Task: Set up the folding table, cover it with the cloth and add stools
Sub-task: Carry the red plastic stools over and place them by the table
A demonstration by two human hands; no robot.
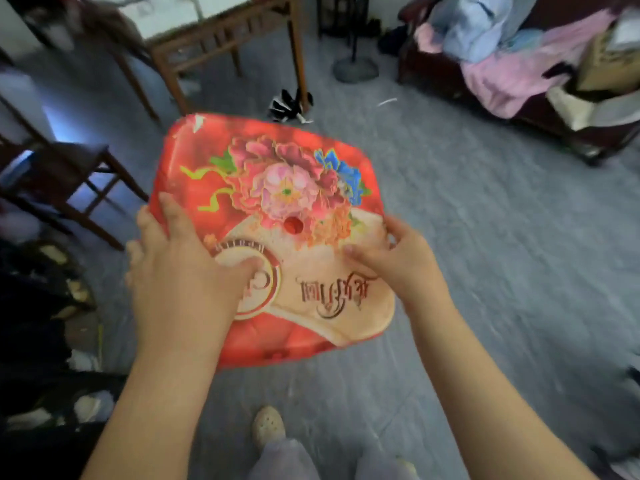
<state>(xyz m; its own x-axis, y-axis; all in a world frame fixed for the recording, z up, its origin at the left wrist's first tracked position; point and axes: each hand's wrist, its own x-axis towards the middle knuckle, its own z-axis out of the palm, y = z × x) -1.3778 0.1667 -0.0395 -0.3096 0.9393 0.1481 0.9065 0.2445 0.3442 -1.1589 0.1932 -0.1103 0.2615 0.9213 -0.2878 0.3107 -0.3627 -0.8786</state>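
Above grey floor (467, 209), left hand (180, 285) and right hand (398, 265) both grip the one red stool (277, 161).

Stool (266, 216): red plastic, square seat with rounded corners. The seat is printed with pink peonies, blue leaves, a cream fan shape and dark script, and is pierced by a small round hole. It is seen from above, with the legs hidden. It is held aloft on the near side of the wooden table (221, 39) and gripped at both side edges by the left hand (180, 282) and right hand (398, 265).

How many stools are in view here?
2. A red floral plastic stool, centre, held by the left hand and right hand; a dark wooden stool on the floor at left. Blurred furniture may hide more.
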